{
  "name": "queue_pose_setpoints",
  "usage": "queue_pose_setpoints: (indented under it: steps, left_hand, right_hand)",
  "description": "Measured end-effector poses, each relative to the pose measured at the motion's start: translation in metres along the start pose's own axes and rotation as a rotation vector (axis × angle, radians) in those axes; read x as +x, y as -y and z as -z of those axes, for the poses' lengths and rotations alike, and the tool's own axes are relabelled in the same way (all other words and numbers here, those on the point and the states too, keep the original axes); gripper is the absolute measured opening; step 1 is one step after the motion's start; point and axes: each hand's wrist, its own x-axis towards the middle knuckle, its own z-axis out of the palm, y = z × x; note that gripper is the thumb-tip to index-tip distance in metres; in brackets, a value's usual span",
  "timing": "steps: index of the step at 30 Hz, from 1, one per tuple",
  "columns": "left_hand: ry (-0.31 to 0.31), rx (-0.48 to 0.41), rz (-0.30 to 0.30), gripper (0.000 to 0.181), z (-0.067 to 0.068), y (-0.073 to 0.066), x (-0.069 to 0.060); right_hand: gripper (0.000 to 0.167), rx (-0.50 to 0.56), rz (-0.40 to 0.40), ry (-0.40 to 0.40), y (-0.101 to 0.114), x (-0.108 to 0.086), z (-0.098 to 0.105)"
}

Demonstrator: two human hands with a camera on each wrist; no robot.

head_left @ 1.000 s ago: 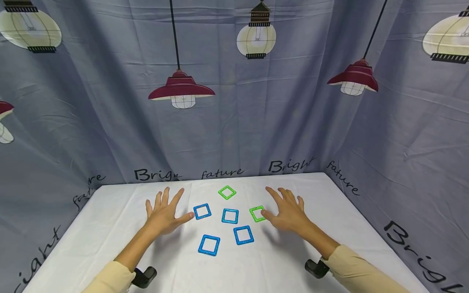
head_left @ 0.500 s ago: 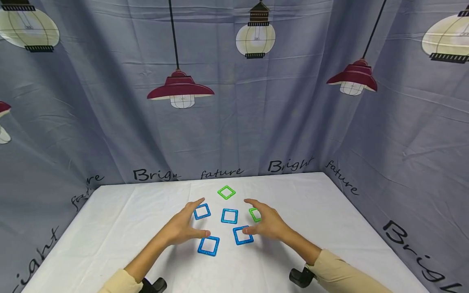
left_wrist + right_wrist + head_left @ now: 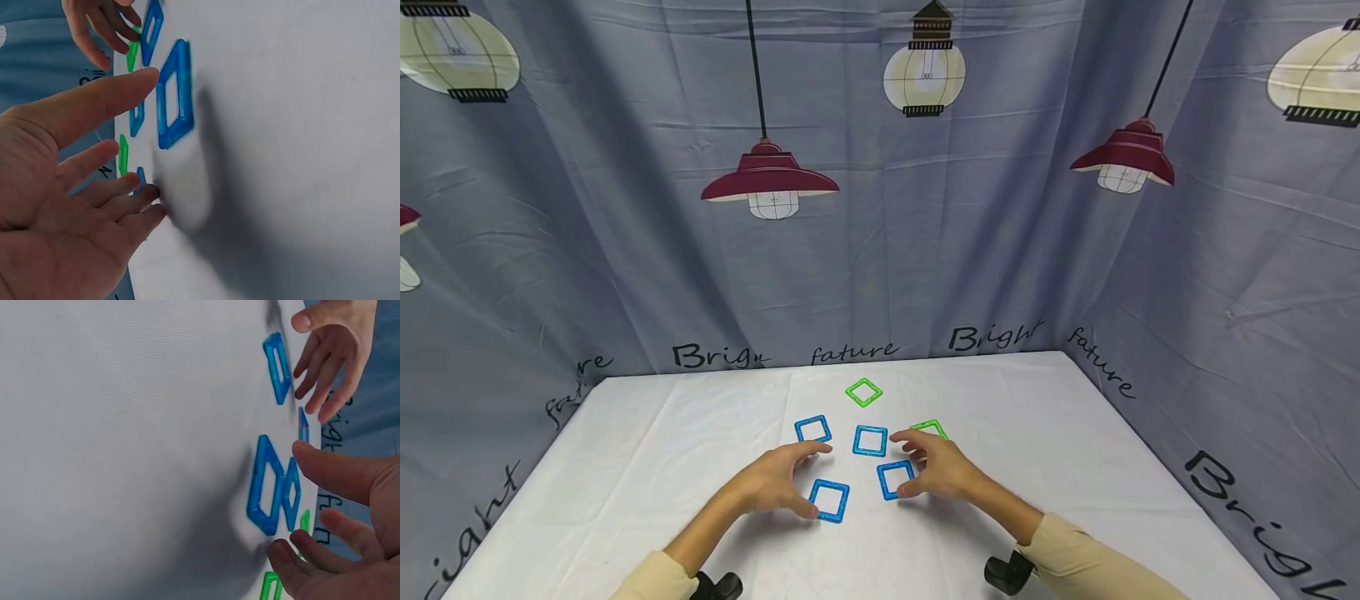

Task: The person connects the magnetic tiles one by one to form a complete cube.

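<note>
A glossy, hollow blue square [image 3: 844, 504] lies on the white-covered worktop [image 3: 1000, 392] by the thumb of your left hand [image 3: 775, 479]; a second blue square [image 3: 883, 482] lies by that of your right hand [image 3: 943, 468]. Fingers stand apart from thumbs on both; contact is unclear. Around them lie two more blue squares [image 3: 869, 453] and two hollow green squares [image 3: 855, 385], before a grey-blue, lamp-printed curtain [image 3: 880, 275].

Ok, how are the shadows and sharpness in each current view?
Head: soft shadows on the white tabletop by the left hand and right hand, curtain lettering legible; left wrist: dimmer, broad soft-edged shadow beside the nearest blue frame; right wrist: also dim, similar soft-edged shadow.
</note>
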Motion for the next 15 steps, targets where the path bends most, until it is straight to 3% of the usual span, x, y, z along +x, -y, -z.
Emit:
queue_pose_setpoints:
  steps: [7,15]
  left_hand:
    - [0.010,0.036,-0.053,0.079,-0.006,0.008,-0.001]
    - [-0.012,0.125,-0.058,0.060,-0.012,0.006,-0.005]
  right_hand:
    - [0.073,-0.058,0.032,0.039,-0.008,-0.001,-0.004]
    - [0.057,-0.091,0.091,0.037,-0.011,-0.003,-0.010]
